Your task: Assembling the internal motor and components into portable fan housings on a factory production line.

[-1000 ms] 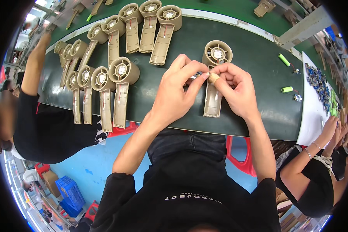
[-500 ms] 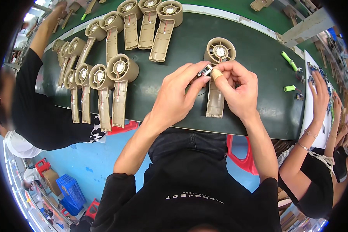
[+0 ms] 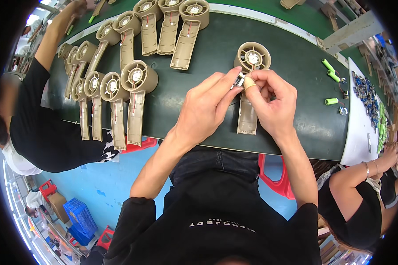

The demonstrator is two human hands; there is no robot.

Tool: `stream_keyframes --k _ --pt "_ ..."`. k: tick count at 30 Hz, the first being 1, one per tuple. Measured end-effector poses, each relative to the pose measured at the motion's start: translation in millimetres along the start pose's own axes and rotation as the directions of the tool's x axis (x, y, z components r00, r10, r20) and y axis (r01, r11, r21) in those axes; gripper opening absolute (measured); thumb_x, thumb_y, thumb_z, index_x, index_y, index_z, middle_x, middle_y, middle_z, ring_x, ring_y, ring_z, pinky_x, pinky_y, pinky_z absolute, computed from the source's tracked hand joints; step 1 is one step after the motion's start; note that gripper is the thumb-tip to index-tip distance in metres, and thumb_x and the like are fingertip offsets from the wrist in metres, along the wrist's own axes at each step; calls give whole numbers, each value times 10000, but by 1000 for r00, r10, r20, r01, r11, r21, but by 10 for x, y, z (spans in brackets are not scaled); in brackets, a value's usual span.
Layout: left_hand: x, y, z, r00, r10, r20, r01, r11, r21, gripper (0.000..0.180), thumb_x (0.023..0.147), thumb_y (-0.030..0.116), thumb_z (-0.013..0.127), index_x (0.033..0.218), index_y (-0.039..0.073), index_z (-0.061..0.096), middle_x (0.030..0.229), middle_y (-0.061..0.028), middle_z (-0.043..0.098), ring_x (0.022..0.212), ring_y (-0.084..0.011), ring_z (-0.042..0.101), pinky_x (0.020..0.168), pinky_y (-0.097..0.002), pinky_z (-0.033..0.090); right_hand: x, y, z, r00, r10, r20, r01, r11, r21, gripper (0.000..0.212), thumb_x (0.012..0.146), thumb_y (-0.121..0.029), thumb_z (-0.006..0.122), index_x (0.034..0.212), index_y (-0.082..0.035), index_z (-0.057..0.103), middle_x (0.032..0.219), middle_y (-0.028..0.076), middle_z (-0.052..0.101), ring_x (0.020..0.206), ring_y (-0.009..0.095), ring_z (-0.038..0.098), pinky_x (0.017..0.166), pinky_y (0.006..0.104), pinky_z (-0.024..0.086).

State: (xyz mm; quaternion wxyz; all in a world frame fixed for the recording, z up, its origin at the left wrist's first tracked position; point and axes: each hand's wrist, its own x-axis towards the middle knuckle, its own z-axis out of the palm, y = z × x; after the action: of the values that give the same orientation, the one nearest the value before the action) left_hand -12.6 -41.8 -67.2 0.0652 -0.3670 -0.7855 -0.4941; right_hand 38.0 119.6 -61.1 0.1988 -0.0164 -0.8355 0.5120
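Note:
My left hand (image 3: 202, 105) pinches a small circuit board (image 3: 239, 81) between thumb and fingertips. Against the board's right side, the closed fingertips of my right hand (image 3: 274, 98) meet it; a beige cover wraps one of its digits. Whatever those fingertips grip is too small to make out. Beneath both hands lies a tan handheld fan housing (image 3: 246, 118), its round head pointing away from me and its hollow handle toward me. My hands hide the middle, where head and handle join.
Several more tan fan housings (image 3: 139, 79) stand in rows to the left on the dark green table (image 3: 305, 110). At the right lie green battery cells (image 3: 331, 101) with small boards. A white tray (image 3: 356, 132) holds more parts. Co-workers sit on both sides.
The board has tilted and shifted slightly right in my fingertips. At the right, a co-worker's hands have drawn back from the white tray toward its near end.

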Motion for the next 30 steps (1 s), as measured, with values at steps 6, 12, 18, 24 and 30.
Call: stream_keyframes --k 6,12,18,24,30 --pt "16 -14 -20 999 39 14 -40 999 4 336 869 17 657 1194 -25 585 842 -144 587 705 -321 591 618 -396 477 21 5 5 938 -345 -35 315 888 -335 146 788 3 708 928 -21 676 854 45 635 571 108 571 510 248 458" --pt "35 -36 -39 995 88 51 -91 994 60 334 856 5 659 1178 -20 575 835 -137 565 720 -319 577 626 -402 469 36 0 22 890 -455 -2 404 793 -456 162 775 33 687 925 -25 666 880 85 642 683 222 647 581 292 512" --pt "46 -16 -65 993 75 90 -78 997 29 333 855 3 658 1176 -23 572 832 -135 556 723 -315 576 626 -402 466 15 37 41 892 -452 -20 400 808 -432 150 785 34 682 922 -23 667 865 88 645 692 219 653 585 292 519" --pt "49 -85 -39 989 126 77 -126 992 2 333 861 10 655 1189 -6 607 806 -117 559 652 -252 526 586 -348 438 33 41 -17 884 -465 46 437 787 -435 144 787 28 688 922 -21 669 864 90 647 694 217 657 579 300 521" --pt "46 -47 -92 995 81 62 -84 996 37 307 864 34 653 1166 -1 613 847 -124 593 730 -280 561 674 -380 453 105 32 -34 891 -447 81 441 811 -385 154 795 18 686 941 -30 681 881 100 642 723 236 655 601 302 528"
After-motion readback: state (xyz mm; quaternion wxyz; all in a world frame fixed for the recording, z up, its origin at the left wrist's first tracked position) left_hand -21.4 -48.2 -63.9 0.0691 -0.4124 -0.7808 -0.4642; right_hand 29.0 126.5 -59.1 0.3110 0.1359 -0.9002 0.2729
